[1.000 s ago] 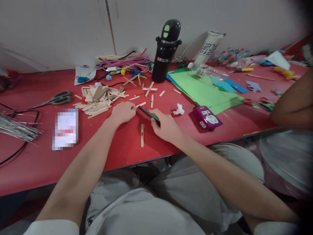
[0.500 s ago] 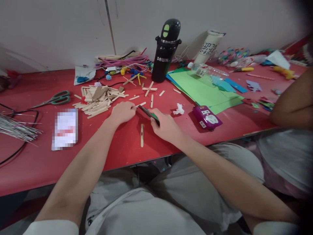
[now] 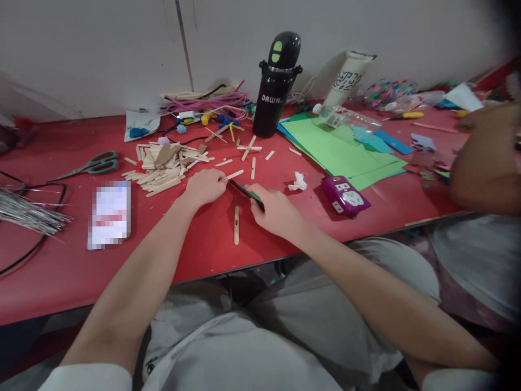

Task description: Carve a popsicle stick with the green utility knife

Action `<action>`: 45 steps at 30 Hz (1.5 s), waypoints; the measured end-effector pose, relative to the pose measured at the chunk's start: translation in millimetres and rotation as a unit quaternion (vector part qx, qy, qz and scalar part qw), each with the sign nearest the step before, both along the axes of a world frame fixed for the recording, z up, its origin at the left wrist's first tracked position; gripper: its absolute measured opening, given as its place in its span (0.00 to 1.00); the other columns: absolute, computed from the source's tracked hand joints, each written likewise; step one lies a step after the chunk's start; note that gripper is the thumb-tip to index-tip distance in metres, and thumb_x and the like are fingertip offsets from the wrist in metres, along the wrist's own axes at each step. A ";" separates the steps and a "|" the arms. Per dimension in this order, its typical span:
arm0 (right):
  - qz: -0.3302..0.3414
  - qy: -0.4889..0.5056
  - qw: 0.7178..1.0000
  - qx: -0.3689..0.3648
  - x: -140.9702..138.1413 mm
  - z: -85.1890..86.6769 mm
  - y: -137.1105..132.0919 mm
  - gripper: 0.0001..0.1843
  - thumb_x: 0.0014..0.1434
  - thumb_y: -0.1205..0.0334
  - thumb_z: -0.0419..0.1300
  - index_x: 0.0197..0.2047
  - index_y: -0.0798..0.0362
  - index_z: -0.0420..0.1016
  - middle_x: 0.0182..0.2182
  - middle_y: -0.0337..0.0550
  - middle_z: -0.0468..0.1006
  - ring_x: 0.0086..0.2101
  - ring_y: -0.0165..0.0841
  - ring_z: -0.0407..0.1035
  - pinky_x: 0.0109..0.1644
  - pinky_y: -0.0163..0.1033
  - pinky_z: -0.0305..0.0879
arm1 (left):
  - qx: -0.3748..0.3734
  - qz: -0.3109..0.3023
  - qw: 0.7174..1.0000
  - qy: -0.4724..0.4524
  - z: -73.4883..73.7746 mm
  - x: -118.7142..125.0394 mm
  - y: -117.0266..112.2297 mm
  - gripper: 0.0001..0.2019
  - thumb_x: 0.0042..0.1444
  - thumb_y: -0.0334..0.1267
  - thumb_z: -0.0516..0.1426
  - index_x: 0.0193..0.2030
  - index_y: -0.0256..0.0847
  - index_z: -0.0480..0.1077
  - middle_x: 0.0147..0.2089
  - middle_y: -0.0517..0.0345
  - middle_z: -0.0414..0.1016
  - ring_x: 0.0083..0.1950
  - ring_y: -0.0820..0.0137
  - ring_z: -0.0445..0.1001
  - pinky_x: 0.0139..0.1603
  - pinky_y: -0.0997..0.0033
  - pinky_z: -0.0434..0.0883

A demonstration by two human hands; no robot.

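Observation:
My left hand (image 3: pixel 207 186) is closed on a wooden craft stick (image 3: pixel 235 174), whose pale end sticks out past the fingertips over the table. In my right hand (image 3: pixel 274 209) is a utility knife (image 3: pixel 255 198) with a green and black handle. Its dark blade points left, close to the left fingertips and just below the stick. Nearer the table edge lies another craft stick (image 3: pixel 236 225) with a small slot cut in its middle. A third stick (image 3: pixel 253 168), also with a mark near its middle, lies beyond my hands.
A pile of craft sticks (image 3: pixel 166 165), scissors (image 3: pixel 91 165) and a blurred-out flat device (image 3: pixel 109 215) are on the left. Beyond stands a black bottle (image 3: pixel 274 87). Right are crumpled tissue (image 3: pixel 297 182), a purple socket adapter (image 3: pixel 345 196), green paper (image 3: pixel 337 149) and another person's arm (image 3: pixel 488 157).
The knife blade has shifted slightly down, off the craft stick, so more of the stick shows. The other person's arm at the right has moved upward and inward.

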State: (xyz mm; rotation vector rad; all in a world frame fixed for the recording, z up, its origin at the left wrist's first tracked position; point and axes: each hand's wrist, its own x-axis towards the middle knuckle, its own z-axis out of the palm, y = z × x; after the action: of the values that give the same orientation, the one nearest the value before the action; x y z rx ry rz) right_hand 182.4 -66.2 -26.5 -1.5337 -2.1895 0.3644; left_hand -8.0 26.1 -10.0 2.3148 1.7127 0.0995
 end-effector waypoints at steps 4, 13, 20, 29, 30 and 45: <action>-0.013 0.007 1.000 0.004 1.2 -2.3 -0.2 0.21 0.62 0.68 0.51 0.59 0.53 0.68 0.43 0.50 0.82 0.38 0.43 0.78 0.38 0.41 0.67 | -0.001 0.002 1.000 0.013 0.5 0.2 -0.5 0.19 0.64 0.43 0.47 0.43 0.45 0.80 0.50 0.50 0.82 0.52 0.57 0.77 0.50 0.63 0.71; -0.022 0.046 0.999 0.013 1.6 -6.1 -0.9 0.21 0.63 0.67 0.50 0.60 0.53 0.66 0.42 0.50 0.83 0.41 0.45 0.78 0.39 0.43 0.68 | -0.006 0.001 1.000 0.005 2.1 1.5 -1.2 0.19 0.65 0.45 0.47 0.42 0.44 0.79 0.49 0.48 0.82 0.52 0.55 0.77 0.51 0.61 0.70; -0.027 0.036 0.999 0.004 0.8 -4.0 0.1 0.21 0.64 0.67 0.50 0.59 0.53 0.66 0.43 0.51 0.82 0.40 0.45 0.78 0.39 0.43 0.67 | -0.010 0.000 1.000 0.000 3.7 1.1 -2.0 0.18 0.65 0.45 0.47 0.41 0.45 0.79 0.49 0.50 0.82 0.52 0.56 0.77 0.50 0.62 0.70; -0.004 0.034 0.999 0.008 2.4 -4.4 1.8 0.21 0.64 0.68 0.50 0.59 0.54 0.67 0.45 0.52 0.82 0.42 0.43 0.78 0.44 0.43 0.70 | -0.007 -0.005 1.000 0.000 1.0 0.9 -0.5 0.19 0.65 0.45 0.47 0.41 0.44 0.78 0.48 0.48 0.82 0.51 0.55 0.77 0.49 0.61 0.70; -0.001 0.035 0.999 0.011 2.6 -5.3 2.1 0.21 0.64 0.68 0.50 0.59 0.54 0.67 0.45 0.52 0.82 0.43 0.44 0.78 0.44 0.44 0.70 | -0.006 -0.004 1.000 0.000 0.6 0.8 -0.3 0.19 0.65 0.45 0.47 0.40 0.44 0.78 0.48 0.48 0.82 0.51 0.55 0.77 0.49 0.61 0.70; -0.011 0.014 1.000 0.007 0.8 -4.4 -0.5 0.22 0.63 0.69 0.51 0.60 0.55 0.68 0.45 0.51 0.82 0.41 0.44 0.78 0.42 0.44 0.70 | -0.001 -0.003 1.000 0.003 -0.4 0.3 0.5 0.20 0.65 0.44 0.47 0.44 0.43 0.80 0.50 0.48 0.82 0.52 0.56 0.77 0.51 0.62 0.70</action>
State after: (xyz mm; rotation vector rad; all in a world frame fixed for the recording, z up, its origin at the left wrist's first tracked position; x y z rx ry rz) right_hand 183.1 -66.7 -30.9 -1.5339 -2.1483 0.3617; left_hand -7.6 26.7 -10.4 2.3214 1.7073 0.0879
